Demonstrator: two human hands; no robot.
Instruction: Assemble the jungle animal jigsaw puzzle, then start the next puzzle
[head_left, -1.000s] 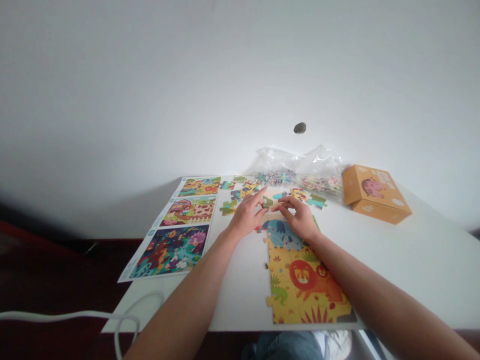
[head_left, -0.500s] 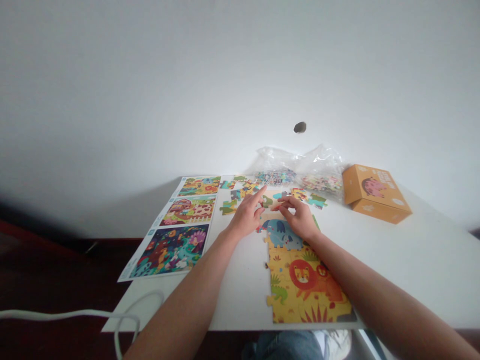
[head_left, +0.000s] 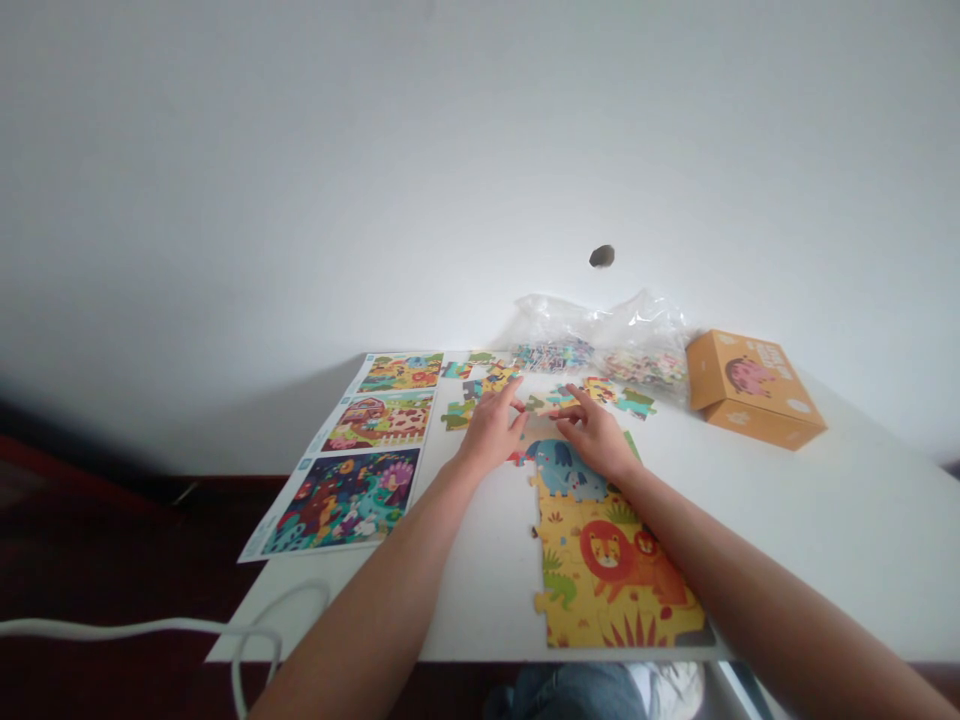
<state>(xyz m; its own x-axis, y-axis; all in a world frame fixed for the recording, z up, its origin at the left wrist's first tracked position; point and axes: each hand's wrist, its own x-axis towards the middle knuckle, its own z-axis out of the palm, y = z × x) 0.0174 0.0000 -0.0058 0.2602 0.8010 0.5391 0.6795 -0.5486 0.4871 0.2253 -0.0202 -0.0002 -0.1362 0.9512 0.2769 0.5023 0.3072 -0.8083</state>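
I am logging my left hand and right hand as partly open, fingers spread, gripping nothing visible, over loose jigsaw pieces, with the assembled animal puzzle lying just below them on the counter.

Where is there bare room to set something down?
The widest free patch is the white table right of the assembled puzzle, below the orange box. A narrower strip lies between the puzzle and the picture sheets, partly crossed by the left arm. Crowded: around the left hand and right hand, among loose puzzle pieces up to the plastic bag.
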